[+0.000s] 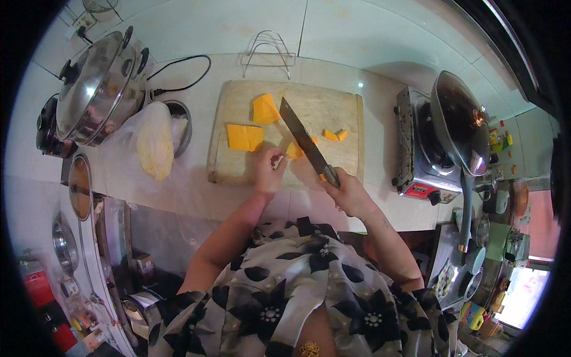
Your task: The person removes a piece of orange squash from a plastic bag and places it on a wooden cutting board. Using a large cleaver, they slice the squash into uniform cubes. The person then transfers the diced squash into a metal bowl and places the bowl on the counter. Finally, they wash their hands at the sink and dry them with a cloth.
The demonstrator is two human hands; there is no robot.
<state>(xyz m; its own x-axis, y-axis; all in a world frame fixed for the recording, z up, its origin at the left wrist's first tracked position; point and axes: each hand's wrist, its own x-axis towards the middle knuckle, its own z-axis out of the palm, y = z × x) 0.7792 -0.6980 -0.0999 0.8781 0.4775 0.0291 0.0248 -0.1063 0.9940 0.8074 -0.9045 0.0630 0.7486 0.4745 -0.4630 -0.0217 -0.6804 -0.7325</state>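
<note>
My right hand (350,193) grips the handle of a broad kitchen knife (303,136). The dark blade slants up and left over a wooden cutting board (343,98). Left of the blade is my left hand (270,172), its fingers curled in towards the thumb; whether anything small is between them is unclear. Just beyond that hand lies a flat orange chunk, probably pumpkin (245,137), with another chunk (266,109) farther back. A smaller orange piece (295,151) is partly hidden by the knife. Two small orange bits (334,134) rest right of the blade.
A gas stove (412,138) with a lidded frying pan (459,125) stands at right. At left are a lidded steel pot (96,89), a plastic bag with yellowish contents (156,143) and a metal bowl (185,122). A wire rack (267,53) stands behind the board.
</note>
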